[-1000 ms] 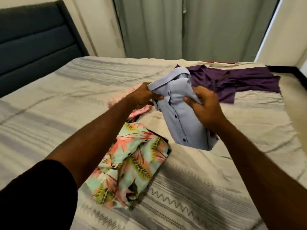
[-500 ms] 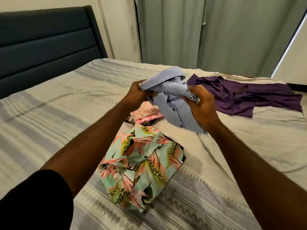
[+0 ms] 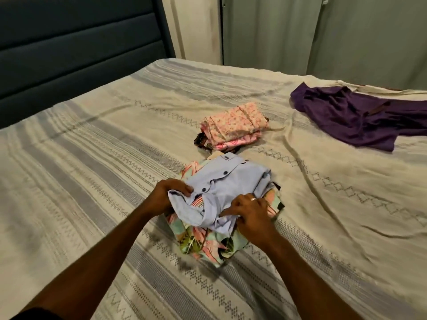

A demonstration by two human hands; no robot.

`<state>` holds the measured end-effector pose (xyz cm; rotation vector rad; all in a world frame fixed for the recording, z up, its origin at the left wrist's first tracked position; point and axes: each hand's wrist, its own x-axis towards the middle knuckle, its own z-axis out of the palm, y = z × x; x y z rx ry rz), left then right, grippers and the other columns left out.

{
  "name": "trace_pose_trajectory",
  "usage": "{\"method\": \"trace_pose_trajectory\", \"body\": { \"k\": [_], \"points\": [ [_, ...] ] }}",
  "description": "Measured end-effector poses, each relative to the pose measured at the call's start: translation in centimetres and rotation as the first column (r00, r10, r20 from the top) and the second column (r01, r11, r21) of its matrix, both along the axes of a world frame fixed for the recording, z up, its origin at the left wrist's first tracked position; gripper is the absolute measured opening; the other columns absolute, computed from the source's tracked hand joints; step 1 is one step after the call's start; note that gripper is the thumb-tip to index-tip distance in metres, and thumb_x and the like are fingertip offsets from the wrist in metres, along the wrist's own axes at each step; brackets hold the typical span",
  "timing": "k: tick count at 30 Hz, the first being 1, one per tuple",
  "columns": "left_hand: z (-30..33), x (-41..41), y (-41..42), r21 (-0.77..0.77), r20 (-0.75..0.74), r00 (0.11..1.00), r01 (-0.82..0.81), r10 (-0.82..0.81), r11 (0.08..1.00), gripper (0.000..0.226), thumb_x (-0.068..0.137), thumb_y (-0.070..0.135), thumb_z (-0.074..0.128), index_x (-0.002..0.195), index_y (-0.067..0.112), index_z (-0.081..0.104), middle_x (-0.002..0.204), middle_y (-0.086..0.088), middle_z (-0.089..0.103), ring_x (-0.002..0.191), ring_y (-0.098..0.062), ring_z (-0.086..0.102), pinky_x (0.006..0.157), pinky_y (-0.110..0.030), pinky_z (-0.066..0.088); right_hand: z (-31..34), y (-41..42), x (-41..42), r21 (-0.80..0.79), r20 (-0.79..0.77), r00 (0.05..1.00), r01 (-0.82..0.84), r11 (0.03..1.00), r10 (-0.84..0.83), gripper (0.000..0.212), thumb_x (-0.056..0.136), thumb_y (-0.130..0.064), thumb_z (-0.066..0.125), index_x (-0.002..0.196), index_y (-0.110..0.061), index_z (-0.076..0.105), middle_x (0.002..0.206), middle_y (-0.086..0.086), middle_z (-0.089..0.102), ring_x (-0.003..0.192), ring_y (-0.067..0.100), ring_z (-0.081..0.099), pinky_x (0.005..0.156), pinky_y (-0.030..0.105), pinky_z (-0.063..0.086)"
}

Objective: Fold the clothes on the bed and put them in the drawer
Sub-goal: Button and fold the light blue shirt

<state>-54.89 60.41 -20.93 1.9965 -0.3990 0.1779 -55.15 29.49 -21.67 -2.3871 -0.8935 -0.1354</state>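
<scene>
A folded light blue button shirt [image 3: 233,181] lies on top of a folded floral shirt [image 3: 203,243] in the middle of the bed [image 3: 92,158]. My left hand [image 3: 168,195] grips the blue shirt's collar at its near left corner. My right hand [image 3: 249,213] grips the bunched near right edge of the same shirt. Beyond them sits a folded stack with a pink patterned garment [image 3: 235,123] on top. A purple garment [image 3: 351,116] lies spread out unfolded at the far right of the bed.
A dark padded headboard [image 3: 76,49] stands along the left. Grey-green curtains [image 3: 323,35] hang behind the bed's far side. The striped cream bedspread stretches wide around the piles.
Both hands have brought the blue shirt down from mid-air onto the floral shirt. The view has tilted down and the pink stack is now uncovered.
</scene>
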Motion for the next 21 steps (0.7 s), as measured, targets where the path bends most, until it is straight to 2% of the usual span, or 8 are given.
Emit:
{"method": "trace_pose_trajectory", "body": {
  "k": [2, 5, 7, 9, 12, 14, 18, 21],
  "points": [
    [-0.5, -0.1, 0.5, 0.06, 0.052, 0.999, -0.017, 0.014, 0.998, 0.049, 0.086, 0.039, 0.078, 0.089, -0.01, 0.075, 0.104, -0.025, 0.072, 0.105, -0.023, 0.07, 0.088, -0.044, 0.057, 0.2, 0.1, -0.1, -0.014, 0.003, 1.0, 0.011, 1.0, -0.011, 0.051, 0.065, -0.011, 0.056, 0.098, -0.043, 0.077, 0.094, -0.008, 0.062, 0.1, 0.026, 0.058, 0.072, 0.032, 0.012],
    [-0.9, -0.4, 2.3, 0.366, 0.02, 0.999, -0.032, 0.027, 0.93, 0.028, 0.082, 0.018, 0.076, 0.11, 0.016, 0.078, 0.126, 0.001, 0.07, 0.126, -0.015, 0.058, 0.098, -0.048, 0.052, 0.5, 0.0, 0.0, -0.075, 0.016, 1.0, -0.008, 0.997, 0.009, 0.052, 0.066, -0.011, 0.055, 0.102, -0.042, 0.077, 0.096, -0.007, 0.061, 0.102, 0.025, 0.055, 0.078, 0.035, 0.018],
    [0.3, -1.0, 2.9, 0.494, -0.124, 0.992, 0.079, -0.019, 0.866, 0.058, 0.078, -0.006, 0.068, 0.124, 0.029, 0.072, 0.14, 0.018, 0.058, 0.139, -0.008, 0.044, 0.106, -0.045, 0.046, 0.7, -0.2, 0.1, -0.088, 0.015, 1.0, -0.016, 0.996, 0.017, 0.056, 0.065, -0.01, 0.051, 0.104, -0.041, 0.077, 0.096, -0.006, 0.061, 0.102, 0.027, 0.056, 0.078, 0.038, 0.025],
    [2.5, -1.5, 2.7, 0.548, -0.276, 0.959, 0.213, -0.065, 0.809, 0.069, 0.079, -0.01, 0.063, 0.133, 0.035, 0.064, 0.148, 0.024, 0.047, 0.144, -0.003, 0.033, 0.112, -0.038, 0.039, 1.0, -0.4, 0.2, -0.09, -0.008, 1.0, -0.028, 0.996, 0.027, 0.06, 0.064, -0.009, 0.048, 0.105, -0.041, 0.077, 0.097, -0.004, 0.062, 0.102, 0.028, 0.056, 0.079, 0.04, 0.031],
    [6.0, -1.9, 1.8, 0.512, -0.421, 0.898, 0.349, -0.125, 0.785, 0.058, 0.082, 0.016, 0.073, 0.135, 0.038, 0.061, 0.149, 0.02, 0.046, 0.141, 0.001, 0.037, 0.112, -0.028, 0.036, 1.5, -0.6, 0.3, -0.089, -0.062, 0.994, -0.092, 0.992, 0.086, 0.064, 0.061, -0.008, 0.046, 0.107, -0.04, 0.076, 0.101, -0.004, 0.065, 0.103, 0.028, 0.057, 0.084, 0.04, 0.04],
    [8.3, -1.8, 0.4, 0.469, -0.432, 0.893, 0.339, -0.124, 0.816, 0.056, 0.082, 0.025, 0.081, 0.135, 0.034, 0.063, 0.142, 0.019, 0.055, 0.132, 0.005, 0.048, 0.106, -0.02, 0.041, 2.0, -0.9, 0.8, -0.009, -0.106, 0.987, -0.124, 0.992, 0.123, 0.064, 0.058, -0.008, 0.046, 0.108, -0.033, 0.077, 0.105, -0.002, 0.071, 0.103, 0.029, 0.062, 0.084, 0.04, 0.049],
    [10.9, 0.6, -5.6, 0.37, -0.23, 0.971, 0.146, -0.062, 0.917, 0.032, 0.084, 0.033, 0.079, 0.115, 0.023, 0.076, 0.116, 0.013, 0.074, 0.108, 0.002, 0.065, 0.084, -0.025, 0.05, 3.5, -3.5, 1.8, 0.221, -0.135, 0.991, 0.007, 0.975, 0.023, 0.056, 0.064, -0.02, 0.042, 0.108, -0.018, 0.076, 0.11, 0.001, 0.073, 0.105, 0.023, 0.066, 0.088, 0.036, 0.053],
    [11.0, 3.9, -11.5, 0.283, -0.112, 0.984, 0.168, -0.141, 0.944, 0.009, 0.087, 0.017, 0.078, 0.096, 0.017, 0.078, 0.095, 0.0, 0.077, 0.09, -0.012, 0.072, 0.072, -0.024, 0.054, 5.2, -7.2, 3.6, 0.27, -0.1, 0.981, 0.186, 0.945, -0.165, 0.051, 0.065, -0.007, 0.044, 0.101, -0.019, 0.077, 0.103, 0.001, 0.074, 0.1, 0.026, 0.067, 0.087, 0.042, 0.054]
  ]
}}
